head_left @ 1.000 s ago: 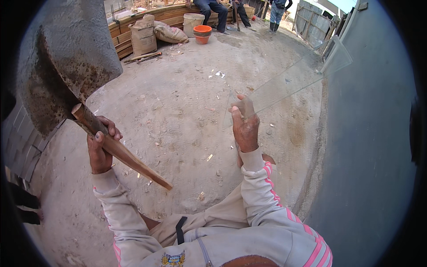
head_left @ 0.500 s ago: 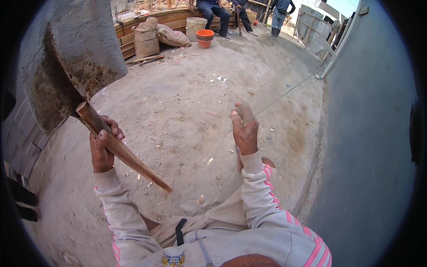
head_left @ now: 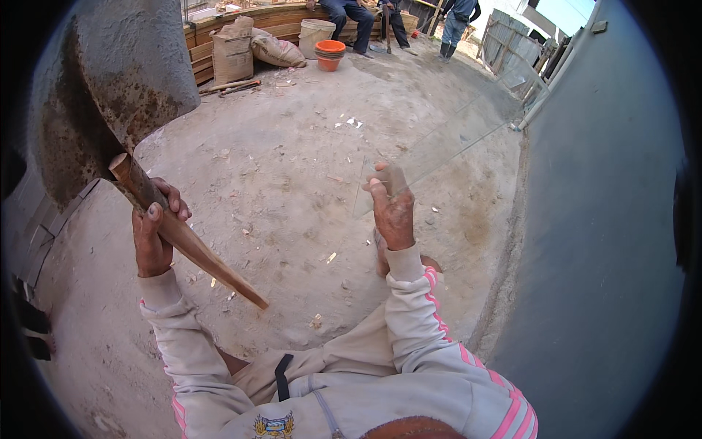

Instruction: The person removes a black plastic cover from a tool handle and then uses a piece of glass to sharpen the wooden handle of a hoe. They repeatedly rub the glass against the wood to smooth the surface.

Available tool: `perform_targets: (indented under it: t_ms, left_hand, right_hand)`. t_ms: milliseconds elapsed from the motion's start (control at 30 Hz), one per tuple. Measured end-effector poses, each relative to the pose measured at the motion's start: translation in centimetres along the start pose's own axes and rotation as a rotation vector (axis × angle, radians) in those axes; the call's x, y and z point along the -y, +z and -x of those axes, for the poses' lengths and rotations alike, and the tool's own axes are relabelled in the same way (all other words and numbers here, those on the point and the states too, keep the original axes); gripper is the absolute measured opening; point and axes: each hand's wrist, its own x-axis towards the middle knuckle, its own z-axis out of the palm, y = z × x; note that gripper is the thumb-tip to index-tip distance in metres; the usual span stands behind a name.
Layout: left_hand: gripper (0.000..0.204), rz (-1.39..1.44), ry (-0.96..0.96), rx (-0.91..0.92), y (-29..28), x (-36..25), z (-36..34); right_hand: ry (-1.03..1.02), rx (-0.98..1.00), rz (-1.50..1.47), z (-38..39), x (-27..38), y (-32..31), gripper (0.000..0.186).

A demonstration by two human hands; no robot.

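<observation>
At the left, my left hand (head_left: 152, 235) grips a short wooden shaft (head_left: 205, 254) at the socket of a rusty shovel blade (head_left: 139, 80), which rises to the upper left. The shaft slopes down to the right and tapers at its lower end. My right hand (head_left: 395, 212) is raised in the middle, holding a long, clear glass pane (head_left: 457, 135) by its near end. The pane slants away toward the upper right, and its edges are faint.
At the back, planks (head_left: 285, 22), sacks (head_left: 232, 55), a pale bucket (head_left: 313, 42), orange tubs (head_left: 329, 57) and three people (head_left: 344, 18). A plastered wall (head_left: 592, 234) runs along the right with a pipe. At far left are grey blocks and a person's dark legs (head_left: 35, 336). Debris dots the ground.
Both hands and what they hold sit a little further left in the picture than half a second ago. The person standing at the back has shifted slightly. Both grips are unchanged.
</observation>
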Motion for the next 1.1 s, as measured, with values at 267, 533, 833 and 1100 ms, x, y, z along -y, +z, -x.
perform_targets:
  t_ms: [267,533,833,1100]
  left_hand:
    - [0.074,-0.055,0.101,-0.139,-0.2,1.8,-0.3]
    - [0.084,-0.090,0.176,-0.166,-3.2,2.2,-0.1]
    - [0.084,0.047,0.101,-0.205,-4.2,3.2,0.0]
    - [0.082,-0.170,0.112,-0.271,-4.4,5.8,0.2]
  right_hand:
    - [0.211,0.221,-0.034,1.6,3.7,1.1,0.033]
    - [0.241,0.405,-0.038,2.4,4.4,2.8,0.035]
    - [0.314,0.398,-0.293,2.8,5.3,2.9,0.040]
    - [0.306,0.327,-0.377,2.6,5.9,2.8,0.041]
